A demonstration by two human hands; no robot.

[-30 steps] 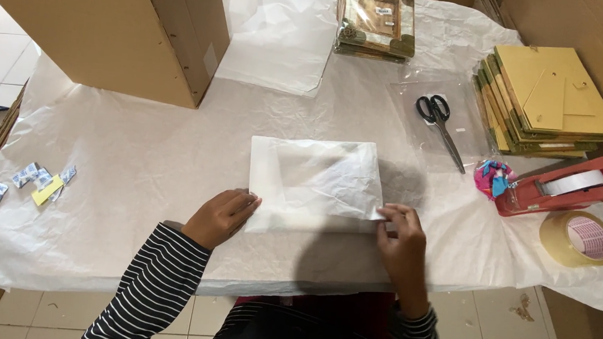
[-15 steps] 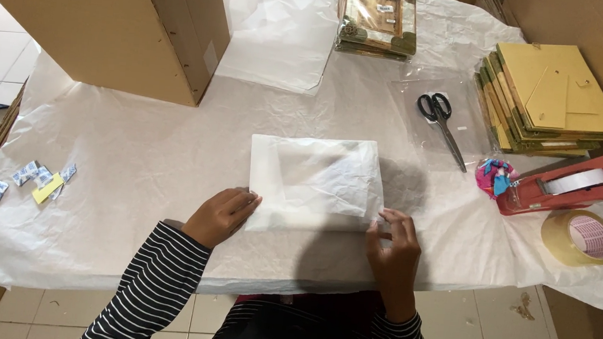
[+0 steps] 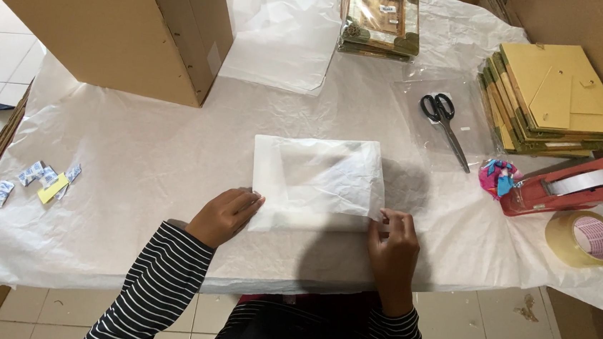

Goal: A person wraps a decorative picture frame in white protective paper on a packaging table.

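Note:
A flat parcel wrapped in white tissue paper (image 3: 318,181) lies in the middle of the paper-covered table (image 3: 136,178). My left hand (image 3: 225,216) rests with curled fingers on the parcel's near left corner. My right hand (image 3: 392,245) pinches the paper at the parcel's near right corner, where a small piece of clear tape seems to sit under the fingertips. Both sleeves are black and white striped.
Black scissors (image 3: 445,123) lie right of the parcel. A red tape dispenser (image 3: 573,185), a tape roll (image 3: 584,238), a yellow frame stack (image 3: 551,99), wrapped frames (image 3: 380,18), a cardboard box (image 3: 112,25) and small sachets (image 3: 35,181) surround it.
My right hand has slid a little left and nearer along the parcel's right corner, pressing the paper down. My left hand has stayed in place.

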